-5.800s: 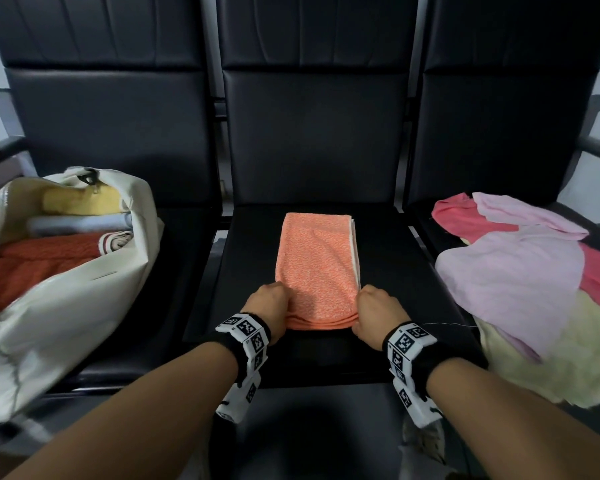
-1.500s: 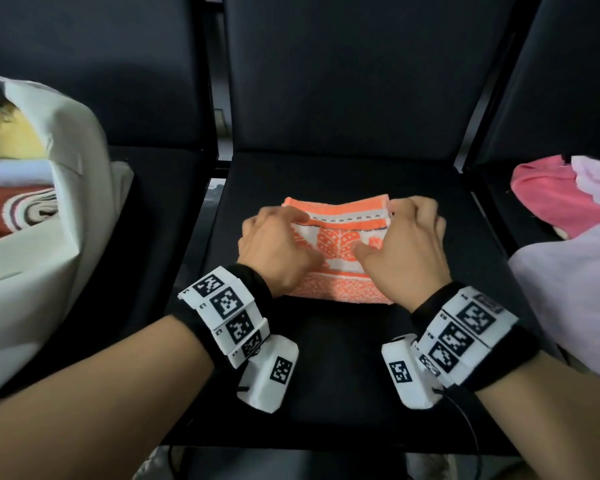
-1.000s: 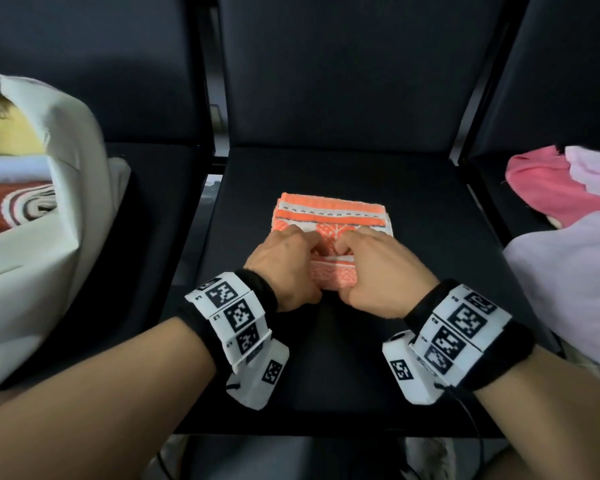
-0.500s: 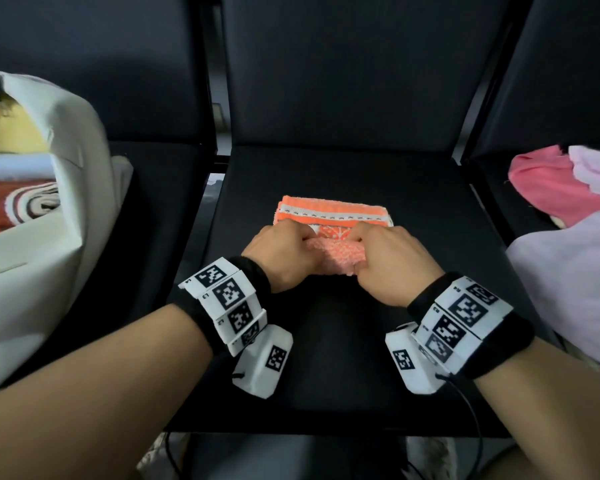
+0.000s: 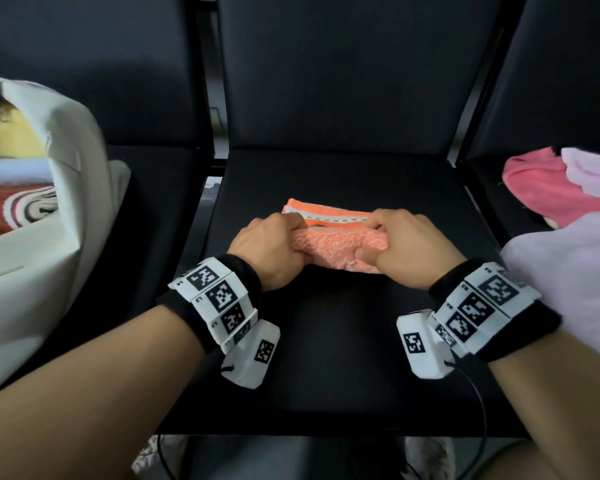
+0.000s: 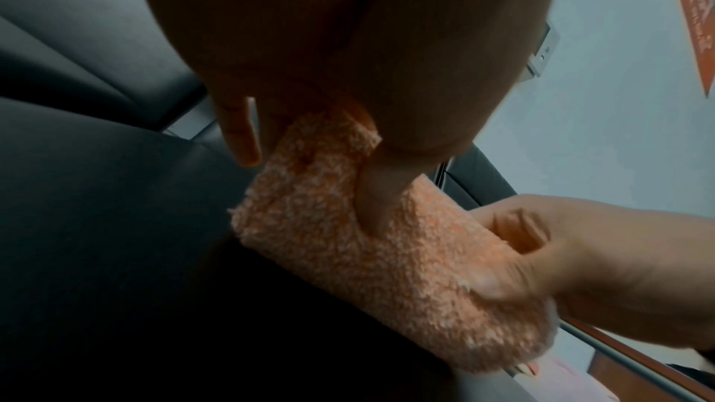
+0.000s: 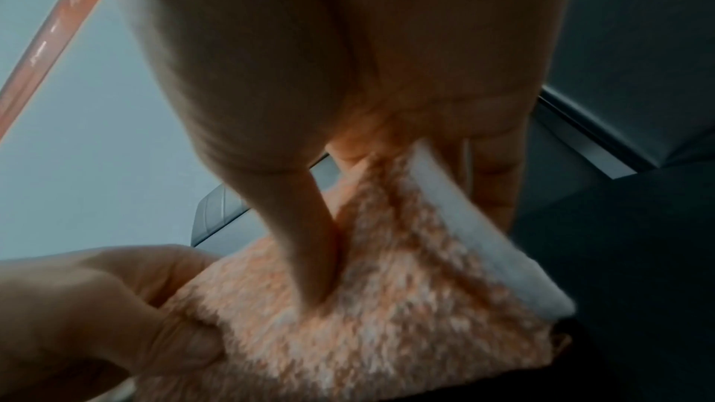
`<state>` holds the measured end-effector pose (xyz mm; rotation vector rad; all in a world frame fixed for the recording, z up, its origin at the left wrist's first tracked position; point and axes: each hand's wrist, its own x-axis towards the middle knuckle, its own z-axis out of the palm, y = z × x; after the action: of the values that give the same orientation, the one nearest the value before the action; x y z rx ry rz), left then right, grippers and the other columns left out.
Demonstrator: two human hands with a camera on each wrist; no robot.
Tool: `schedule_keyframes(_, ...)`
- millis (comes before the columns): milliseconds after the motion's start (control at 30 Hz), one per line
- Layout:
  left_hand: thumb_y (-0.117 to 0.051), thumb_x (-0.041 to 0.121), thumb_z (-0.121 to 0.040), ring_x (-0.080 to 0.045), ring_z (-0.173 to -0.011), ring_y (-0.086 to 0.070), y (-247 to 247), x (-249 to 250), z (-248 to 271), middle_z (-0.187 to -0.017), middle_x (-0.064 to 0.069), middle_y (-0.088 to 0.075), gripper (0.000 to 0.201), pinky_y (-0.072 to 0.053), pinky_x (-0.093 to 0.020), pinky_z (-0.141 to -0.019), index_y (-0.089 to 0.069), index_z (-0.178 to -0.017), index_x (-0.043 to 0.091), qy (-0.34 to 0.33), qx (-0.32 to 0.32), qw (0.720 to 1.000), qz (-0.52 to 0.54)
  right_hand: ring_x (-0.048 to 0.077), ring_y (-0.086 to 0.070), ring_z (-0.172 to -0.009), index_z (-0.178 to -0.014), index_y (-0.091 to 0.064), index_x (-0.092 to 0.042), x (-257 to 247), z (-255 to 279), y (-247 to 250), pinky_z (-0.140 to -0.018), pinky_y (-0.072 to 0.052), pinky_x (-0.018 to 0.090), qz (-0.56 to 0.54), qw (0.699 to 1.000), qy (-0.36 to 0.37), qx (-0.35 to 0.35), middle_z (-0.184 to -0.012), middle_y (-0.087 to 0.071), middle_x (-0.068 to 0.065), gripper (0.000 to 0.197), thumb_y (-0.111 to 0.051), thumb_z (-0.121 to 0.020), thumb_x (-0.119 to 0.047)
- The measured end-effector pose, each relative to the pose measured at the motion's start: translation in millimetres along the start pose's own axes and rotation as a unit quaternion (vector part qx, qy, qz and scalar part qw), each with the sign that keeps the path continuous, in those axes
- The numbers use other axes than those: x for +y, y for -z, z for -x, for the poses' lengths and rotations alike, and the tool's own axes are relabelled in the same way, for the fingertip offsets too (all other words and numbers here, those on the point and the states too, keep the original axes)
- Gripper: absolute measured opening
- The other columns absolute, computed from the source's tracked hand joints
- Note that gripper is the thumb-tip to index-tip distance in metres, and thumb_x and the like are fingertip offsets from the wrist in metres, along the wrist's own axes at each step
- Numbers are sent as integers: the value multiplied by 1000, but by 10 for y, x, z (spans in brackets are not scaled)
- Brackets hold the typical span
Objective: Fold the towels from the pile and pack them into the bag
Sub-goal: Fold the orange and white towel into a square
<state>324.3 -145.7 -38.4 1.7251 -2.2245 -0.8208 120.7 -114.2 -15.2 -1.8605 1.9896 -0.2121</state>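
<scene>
The orange towel (image 5: 338, 249) is pinched between the left hand (image 5: 269, 249) and right hand (image 5: 409, 245) — mid-fold; next, it likely must be carried to the bag (image 5: 59, 237) beyond the left hand

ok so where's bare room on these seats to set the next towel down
Bare patches: the middle seat in front of the orange towel and behind it. Crowded: the left seat holds the bag, the right the towel pile.

Bare forearms, black wristbands (image 5: 243, 275), white square-coded marker blocks (image 5: 219, 299), white wrist cameras (image 5: 252, 355), black cable (image 5: 478, 403)
</scene>
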Motion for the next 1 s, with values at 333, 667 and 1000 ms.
schedule_keyframes(333,-66,33,-90,-30,-104,-61,20,47,-6,-104,-3,-70,21,-38,-31,-79,-62,-109,27,-2,26,999,40,22,-56,-121,-131,-59,-21,110,-39,41,-89,-43,30,5,1000,6,-12,-129,-62,1,50,-76,-87,-40)
schedule_keyframes(667,-68,45,-89,-27,-102,-62,36,-30,-86,-107,-2,-67,25,-52,-43,-92,-57,-107,32,52,50,994,82,8,-62,-82,-115,-64,-15,121,-80,32,-65,-47,26,-44,999,-24,6,-96,-67,-1,43,-67,-91,-50)
schedule_keyframes(1000,-69,49,-91,-24,-113,-58,-39,-85,-125,-123,-4,-60,38,-50,-42,-95,-55,-118,26,76,50,994,66,18,-62,-92,-116,-63,-14,102,-104,-41,-78,-52,34,-50,996,-73,16,-104,-66,2,49,-71,-88,-53)
